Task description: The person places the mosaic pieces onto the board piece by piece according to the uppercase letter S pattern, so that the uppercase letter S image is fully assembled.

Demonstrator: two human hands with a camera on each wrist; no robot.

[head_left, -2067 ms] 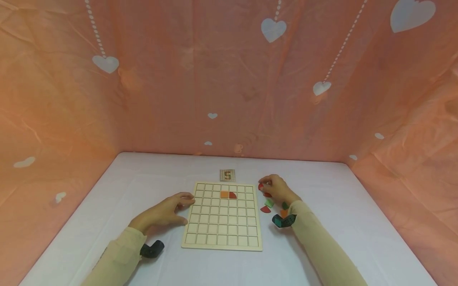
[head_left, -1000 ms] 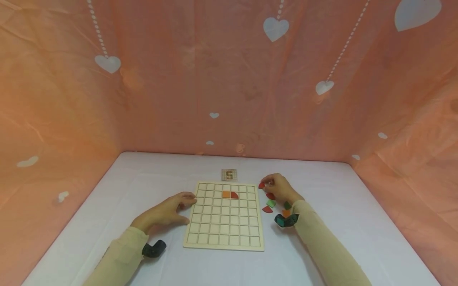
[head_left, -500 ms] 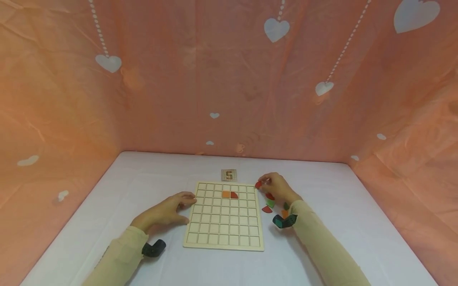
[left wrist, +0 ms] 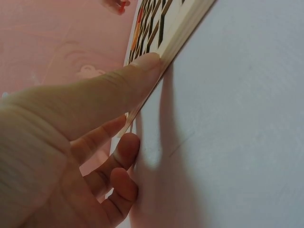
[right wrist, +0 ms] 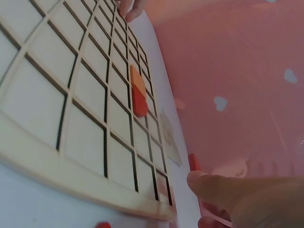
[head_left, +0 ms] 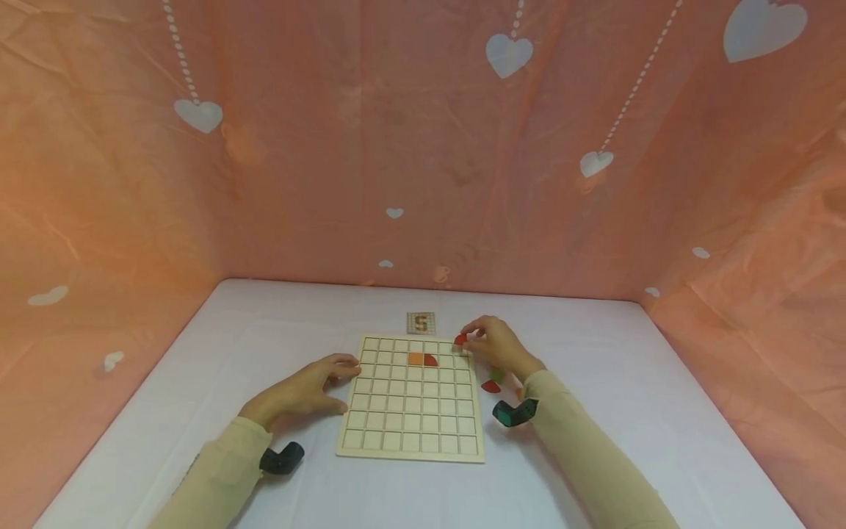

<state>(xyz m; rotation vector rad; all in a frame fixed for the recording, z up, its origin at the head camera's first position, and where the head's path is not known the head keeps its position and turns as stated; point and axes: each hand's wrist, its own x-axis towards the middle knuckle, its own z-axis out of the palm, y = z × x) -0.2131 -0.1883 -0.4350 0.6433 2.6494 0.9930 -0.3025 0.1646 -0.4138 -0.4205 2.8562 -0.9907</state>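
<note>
A pale wooden grid board (head_left: 411, 422) lies on the white table. An orange square tile (head_left: 416, 358) and a red quarter-circle tile (head_left: 430, 361) sit side by side in its cells. At the board's left edge, my left hand (head_left: 300, 389) rests with its thumb (left wrist: 147, 61) and fingertips touching the side. My right hand (head_left: 500, 344) pinches another red quarter-circle tile (head_left: 460, 339) between thumb and fingers, above the board's far right corner. In the right wrist view, only part of that held tile (right wrist: 194, 162) shows past the thumb.
Behind the board lies a small pattern card (head_left: 421, 323) with an S-like figure. Right of it are a loose red tile (head_left: 490, 386) and a green tile (head_left: 497, 376), with other pieces partly hidden by the right forearm. Orange cloth with hearts (head_left: 423, 162) surrounds the table.
My right hand has moved left, carrying the red tile from beside the board to over its far right corner. My left hand has stayed at the board's left edge.
</note>
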